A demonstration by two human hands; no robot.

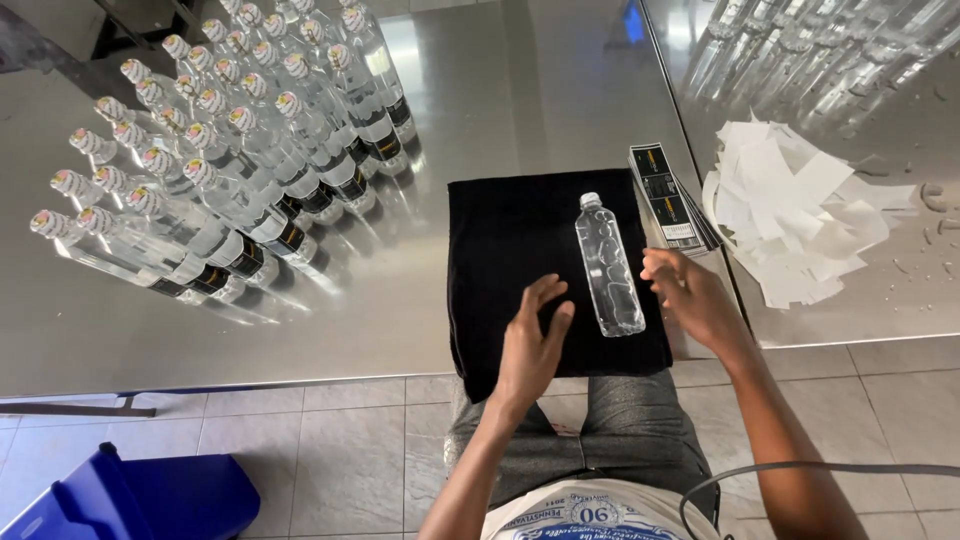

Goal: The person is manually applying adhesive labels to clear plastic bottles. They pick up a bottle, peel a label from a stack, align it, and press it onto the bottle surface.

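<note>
Black cloth (500,250) covers the edge of a steel table (480,90), and a clear unlabelled bottle (608,265) lies on it, cap pointing away. The left hand (532,345) hovers over the cloth just left of the bottle, fingers spread, holding nothing. The right hand (690,295) is just right of the bottle, fingers loosely open, empty. Labels (665,200) sit stacked beside the cloth, paper scraps (800,215) further right, labelled bottles (230,160) stand far left.

Blue bin (130,500) (corner only), edge-cropped
</note>
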